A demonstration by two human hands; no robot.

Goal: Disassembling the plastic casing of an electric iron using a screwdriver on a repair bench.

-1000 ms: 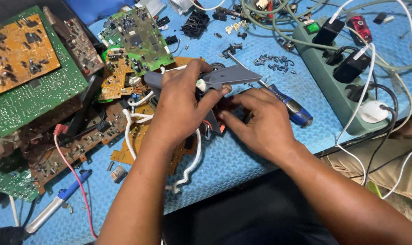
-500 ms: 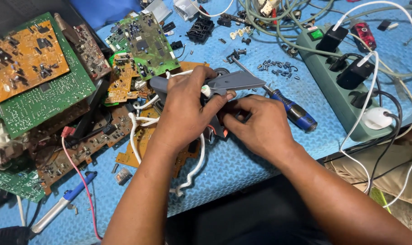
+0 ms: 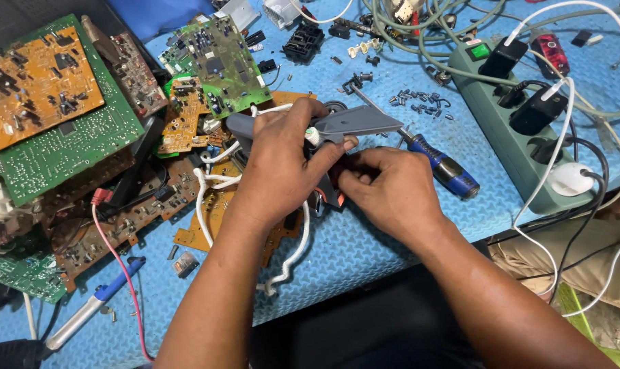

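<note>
Grey plastic part (image 3: 354, 121) sits above the blue surface (image 3: 364, 253), held up in the left hand (image 3: 282, 164), whose fingers (image 3: 317, 113) curl over its near end while its flat pointed end juts out to the right. Right hand (image 3: 392, 188) lies just beside it, its fingers (image 3: 347, 179) pinched on a small dark piece with red on it (image 3: 332, 195) under the grey part. White cable (image 3: 296, 253) trails down from below the left hand. Blue-handled screwdriver (image 3: 446, 167) rests just right of the right hand, circuit boards (image 3: 64, 130) to the left.
</note>
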